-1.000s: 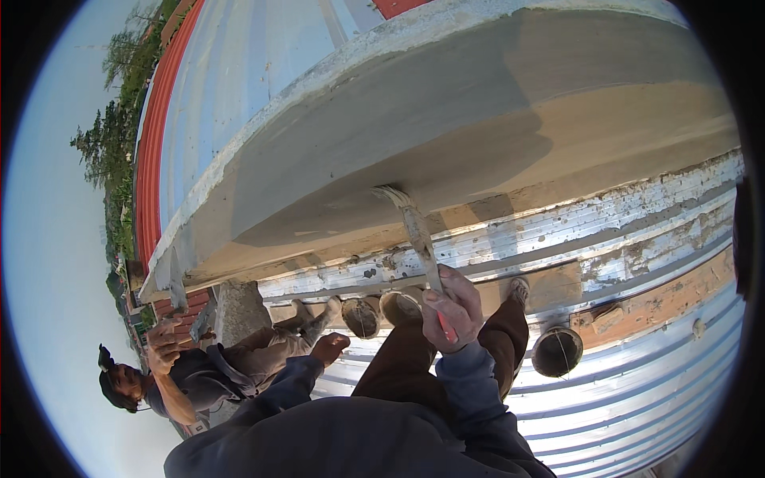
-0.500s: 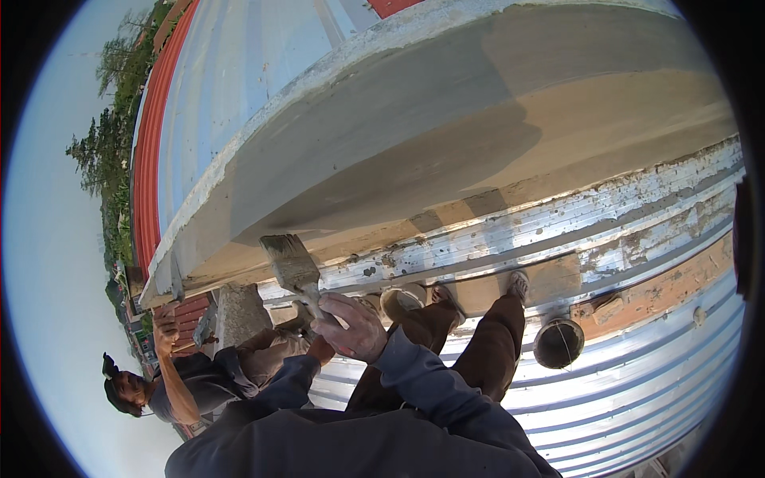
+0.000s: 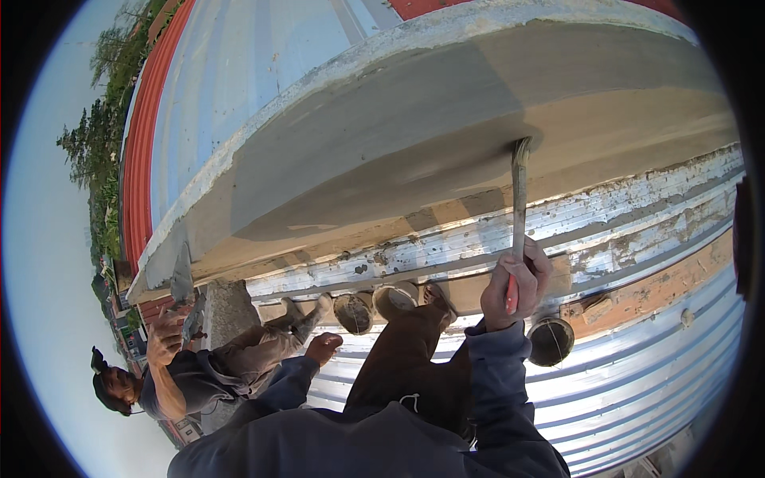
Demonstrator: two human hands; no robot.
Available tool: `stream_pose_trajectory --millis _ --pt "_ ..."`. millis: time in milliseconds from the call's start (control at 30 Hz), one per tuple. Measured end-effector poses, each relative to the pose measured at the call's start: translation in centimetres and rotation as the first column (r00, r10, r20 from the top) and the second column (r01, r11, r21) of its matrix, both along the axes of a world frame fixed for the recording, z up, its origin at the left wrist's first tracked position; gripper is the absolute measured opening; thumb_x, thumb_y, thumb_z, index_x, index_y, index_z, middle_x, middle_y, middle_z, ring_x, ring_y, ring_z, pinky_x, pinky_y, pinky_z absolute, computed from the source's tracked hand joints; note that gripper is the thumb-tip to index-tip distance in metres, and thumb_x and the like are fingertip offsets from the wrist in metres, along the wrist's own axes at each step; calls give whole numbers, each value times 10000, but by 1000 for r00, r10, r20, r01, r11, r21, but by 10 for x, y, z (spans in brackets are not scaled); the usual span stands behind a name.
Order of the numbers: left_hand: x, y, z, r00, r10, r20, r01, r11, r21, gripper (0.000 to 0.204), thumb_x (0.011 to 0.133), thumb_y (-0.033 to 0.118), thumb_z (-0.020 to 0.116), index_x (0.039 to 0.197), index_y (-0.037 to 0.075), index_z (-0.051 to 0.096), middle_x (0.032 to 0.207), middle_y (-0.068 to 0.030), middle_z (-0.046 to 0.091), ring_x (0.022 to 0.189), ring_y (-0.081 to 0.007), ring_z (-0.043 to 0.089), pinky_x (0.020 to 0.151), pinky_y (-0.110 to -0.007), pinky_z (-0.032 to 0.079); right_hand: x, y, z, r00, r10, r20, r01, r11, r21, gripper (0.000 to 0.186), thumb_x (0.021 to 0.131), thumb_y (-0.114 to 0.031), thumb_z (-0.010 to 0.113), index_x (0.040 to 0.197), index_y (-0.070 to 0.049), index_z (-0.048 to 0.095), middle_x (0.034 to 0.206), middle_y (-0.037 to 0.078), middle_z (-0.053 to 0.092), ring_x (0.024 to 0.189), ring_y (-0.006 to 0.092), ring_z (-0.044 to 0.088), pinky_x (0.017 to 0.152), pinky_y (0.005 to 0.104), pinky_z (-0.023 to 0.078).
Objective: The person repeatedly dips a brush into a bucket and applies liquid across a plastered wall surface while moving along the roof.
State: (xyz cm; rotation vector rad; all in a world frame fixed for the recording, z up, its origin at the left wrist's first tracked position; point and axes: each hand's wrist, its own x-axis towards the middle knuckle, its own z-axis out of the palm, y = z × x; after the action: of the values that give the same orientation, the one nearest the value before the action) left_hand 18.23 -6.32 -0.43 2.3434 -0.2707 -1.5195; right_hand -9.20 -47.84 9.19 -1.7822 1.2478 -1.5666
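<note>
In my right hand (image 3: 514, 283) is a paintbrush (image 3: 519, 195) with a pale, worn handle that is red at its lower end. Its bristles touch the smooth grey-brown plastered wall (image 3: 398, 167), beside a dark, wet-looking patch. The brush is seen edge-on. My left hand (image 3: 323, 348) hangs lower and to the left, apart from the wall, with its fingers curled in and nothing visible in them. Below it and the wall stand two round buckets, one dark inside (image 3: 353, 315) and one paler (image 3: 396, 299).
At left a co-worker (image 3: 179, 390) in a cap raises a hand near a grey tool (image 3: 194, 321). Another bucket (image 3: 551, 342) stands right of my legs, near a brown board (image 3: 645, 283). Corrugated metal roofing (image 3: 621, 382) lies underfoot. Beyond the wall's rough top edge is more roofing (image 3: 239, 95).
My right hand has swung the paintbrush rightward and up the wall, turning it from flat-on to edge-on. My left hand now shows separately. The co-worker's raised hand has shifted slightly.
</note>
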Motion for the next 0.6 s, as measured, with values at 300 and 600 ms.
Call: stream_pose_trajectory --millis 300,600 --pt "5 -13 13 1000 -29 -7 29 998 53 302 913 307 671 1040 33 680 950 -76 693 810 -149 634 669 -301 527 109 104 2 674 718 173 -721 691 -57 365 658 -44 783 986 -122 642 1152 131 529 1072 353 605 846 404 560" --pt "-1 8 4 999 27 -20 -28 999 -35 329 907 341 659 1076 60 688 940 -48 701 764 -141 651 616 -296 519 -40 -33 0 957 -216 -192 197 974 -116 271 819 101 659 975 -107 583 1117 157 554 924 275 611 718 355 519"
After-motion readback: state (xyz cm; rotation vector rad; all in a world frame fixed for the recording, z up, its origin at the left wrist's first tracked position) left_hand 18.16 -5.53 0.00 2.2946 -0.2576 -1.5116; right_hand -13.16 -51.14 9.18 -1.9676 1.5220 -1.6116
